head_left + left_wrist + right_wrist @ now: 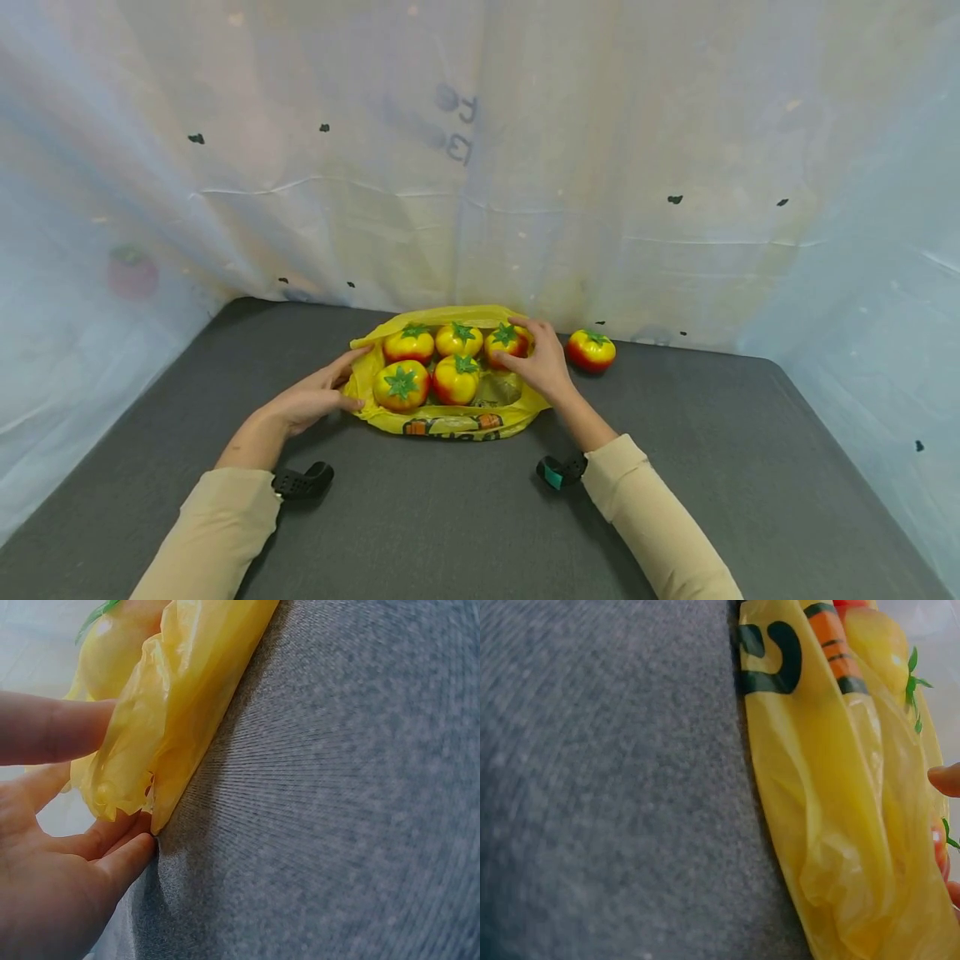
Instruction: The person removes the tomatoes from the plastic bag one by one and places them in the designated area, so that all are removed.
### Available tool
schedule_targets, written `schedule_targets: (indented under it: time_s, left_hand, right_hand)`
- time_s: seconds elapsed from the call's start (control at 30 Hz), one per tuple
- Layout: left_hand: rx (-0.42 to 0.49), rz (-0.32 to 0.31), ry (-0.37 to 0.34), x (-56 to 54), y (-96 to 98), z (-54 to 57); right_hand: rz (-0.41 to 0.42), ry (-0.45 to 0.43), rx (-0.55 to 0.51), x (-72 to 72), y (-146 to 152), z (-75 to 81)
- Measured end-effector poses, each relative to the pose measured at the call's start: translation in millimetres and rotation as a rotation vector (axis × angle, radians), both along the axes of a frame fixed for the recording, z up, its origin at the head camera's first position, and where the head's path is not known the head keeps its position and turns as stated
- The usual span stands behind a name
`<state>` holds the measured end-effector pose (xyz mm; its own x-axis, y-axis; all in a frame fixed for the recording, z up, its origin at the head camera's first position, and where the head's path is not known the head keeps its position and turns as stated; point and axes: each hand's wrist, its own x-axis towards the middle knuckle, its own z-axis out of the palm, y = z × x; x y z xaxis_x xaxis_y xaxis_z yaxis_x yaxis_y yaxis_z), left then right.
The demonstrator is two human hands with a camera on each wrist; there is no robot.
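A yellow plastic bag (450,427) lies with its mouth spread, several glossy yellow-red tomatoes (402,385) with green star-shaped tops inside. At its left end my left hand (303,402) holds the rim, thumb and fingers on either side of the thin plastic (187,712). My right hand (542,362) reaches into the right end and grips a tomato (504,340) at the back right between thumb and fingers. Only the thumb (945,780) and one fingertip show in the right wrist view, with part of that tomato (940,844) between them.
Outside the bag, one more tomato (591,352) stands right of my right hand by the table's back edge. The dark grey table (442,517) has translucent whitish sheeting (525,167) behind it and at both sides. A reddish shape shows faintly through the left sheet.
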<state>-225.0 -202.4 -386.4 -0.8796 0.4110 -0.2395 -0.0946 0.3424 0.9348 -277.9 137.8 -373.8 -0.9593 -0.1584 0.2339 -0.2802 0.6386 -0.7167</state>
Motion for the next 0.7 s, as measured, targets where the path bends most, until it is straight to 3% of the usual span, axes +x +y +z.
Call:
schedule_targets:
  time_s: [0.4,0.7]
  left_hand:
    - [0.008,-0.004,0.011,0.6,-1.0,-0.6]
    - [-0.002,0.019,-0.006,0.2,2.5,1.9]
  right_hand:
    - [-0.011,0.001,0.053,-5.2,-2.7,-5.5]
    - [-0.039,-0.014,0.016,-2.9,-1.8,-5.4]
